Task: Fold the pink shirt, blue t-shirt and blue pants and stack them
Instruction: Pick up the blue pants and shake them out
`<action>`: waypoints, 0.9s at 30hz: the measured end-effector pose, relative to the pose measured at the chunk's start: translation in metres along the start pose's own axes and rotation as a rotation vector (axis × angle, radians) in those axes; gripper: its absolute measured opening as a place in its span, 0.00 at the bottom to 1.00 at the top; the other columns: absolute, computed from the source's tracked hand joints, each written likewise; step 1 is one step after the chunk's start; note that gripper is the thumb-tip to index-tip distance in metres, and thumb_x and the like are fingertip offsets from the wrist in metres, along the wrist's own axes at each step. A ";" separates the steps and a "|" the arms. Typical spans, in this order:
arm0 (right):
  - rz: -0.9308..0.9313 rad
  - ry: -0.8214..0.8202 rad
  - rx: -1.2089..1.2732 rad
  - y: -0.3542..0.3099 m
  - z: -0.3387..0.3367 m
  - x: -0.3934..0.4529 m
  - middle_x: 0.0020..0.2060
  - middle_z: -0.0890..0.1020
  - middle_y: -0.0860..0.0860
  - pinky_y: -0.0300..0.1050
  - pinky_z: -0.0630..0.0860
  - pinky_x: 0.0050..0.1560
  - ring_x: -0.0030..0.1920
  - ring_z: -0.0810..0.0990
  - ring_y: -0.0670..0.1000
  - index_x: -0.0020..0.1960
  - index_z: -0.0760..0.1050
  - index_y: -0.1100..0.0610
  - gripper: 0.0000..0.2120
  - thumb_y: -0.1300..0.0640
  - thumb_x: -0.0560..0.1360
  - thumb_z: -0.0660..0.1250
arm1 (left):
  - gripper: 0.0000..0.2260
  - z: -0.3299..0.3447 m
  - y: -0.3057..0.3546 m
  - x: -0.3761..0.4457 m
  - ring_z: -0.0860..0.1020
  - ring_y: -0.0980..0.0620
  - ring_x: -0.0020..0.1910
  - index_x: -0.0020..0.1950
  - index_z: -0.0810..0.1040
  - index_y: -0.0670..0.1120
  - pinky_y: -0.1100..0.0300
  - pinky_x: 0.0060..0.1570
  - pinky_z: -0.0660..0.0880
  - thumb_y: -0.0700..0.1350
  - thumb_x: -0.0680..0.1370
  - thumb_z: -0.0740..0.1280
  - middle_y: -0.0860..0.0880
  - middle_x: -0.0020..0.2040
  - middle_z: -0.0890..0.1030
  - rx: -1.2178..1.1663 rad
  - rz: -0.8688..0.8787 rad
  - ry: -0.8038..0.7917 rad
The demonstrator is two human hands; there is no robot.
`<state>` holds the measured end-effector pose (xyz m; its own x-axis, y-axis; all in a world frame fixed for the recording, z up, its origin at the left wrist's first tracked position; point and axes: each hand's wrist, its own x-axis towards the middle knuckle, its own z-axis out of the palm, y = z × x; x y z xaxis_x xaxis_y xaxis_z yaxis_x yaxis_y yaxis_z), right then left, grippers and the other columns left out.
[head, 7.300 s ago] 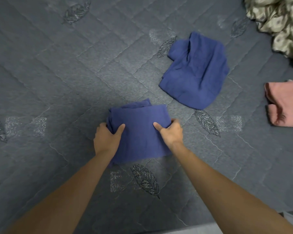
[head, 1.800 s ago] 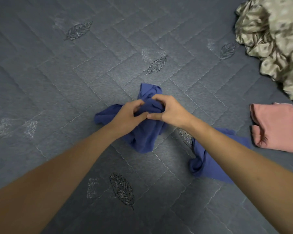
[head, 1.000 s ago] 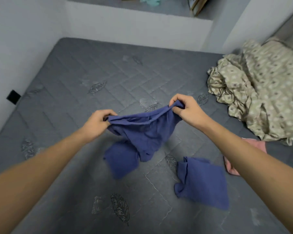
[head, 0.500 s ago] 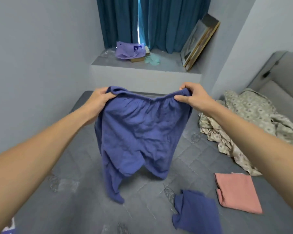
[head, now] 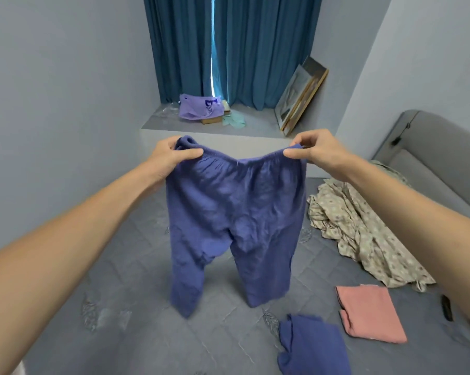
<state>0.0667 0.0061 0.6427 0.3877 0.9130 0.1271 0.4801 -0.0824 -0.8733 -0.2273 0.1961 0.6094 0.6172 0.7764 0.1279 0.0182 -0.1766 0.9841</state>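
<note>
Blue pants [head: 229, 220] hang full length in front of us, held up by the waistband above a grey quilted mattress [head: 136, 266]. We take the pants as our landmark. At their upper left corner, our left hand [head: 171, 155] has its grip pinching the waistband, thumb in front and fingers curled behind the bunched cloth. At their upper right corner, our right hand [head: 313, 148] pinches the waistband the same way, thumb tip pressed on the front edge. The band sags a little between the two hands. Both legs dangle free, the left one reaching lower than the right, their hems above the mattress.

Behind the pants, teal curtains [head: 228, 47] hang over a ledge [head: 252, 128] holding a purple bag [head: 200, 109], and a framed picture [head: 300, 96] leans against the wall. To the right of the pants lies a crumpled patterned sheet [head: 361, 234]. Below and right of the pants, a folded blue t-shirt [head: 312, 347] rests on the mattress, and just right of it, apart from it, lies the folded pink shirt [head: 369, 312].
</note>
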 end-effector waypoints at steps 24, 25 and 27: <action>0.246 -0.010 0.028 -0.014 0.036 0.015 0.44 0.84 0.52 0.48 0.81 0.48 0.45 0.82 0.50 0.54 0.81 0.63 0.09 0.58 0.78 0.73 | 0.13 -0.016 -0.009 0.004 0.78 0.51 0.40 0.51 0.81 0.30 0.63 0.38 0.76 0.42 0.77 0.73 0.43 0.44 0.82 0.059 -0.014 0.236; 0.251 -0.005 0.049 -0.014 0.039 0.014 0.45 0.84 0.52 0.48 0.81 0.48 0.45 0.83 0.50 0.57 0.81 0.64 0.12 0.57 0.78 0.73 | 0.15 -0.017 -0.008 0.005 0.78 0.50 0.41 0.51 0.80 0.29 0.61 0.40 0.76 0.42 0.77 0.73 0.42 0.43 0.82 0.061 -0.022 0.245; 0.237 -0.004 0.065 -0.014 0.044 0.014 0.47 0.85 0.53 0.48 0.80 0.49 0.48 0.84 0.52 0.59 0.81 0.64 0.14 0.56 0.78 0.72 | 0.16 -0.018 -0.008 0.004 0.78 0.49 0.41 0.51 0.79 0.28 0.56 0.44 0.76 0.43 0.77 0.74 0.42 0.43 0.82 0.052 -0.035 0.252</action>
<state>0.0311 0.0376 0.6364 0.4807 0.8726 -0.0869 0.3246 -0.2691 -0.9068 -0.2389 0.2115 0.6044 0.4003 0.9076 0.1266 0.0807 -0.1726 0.9817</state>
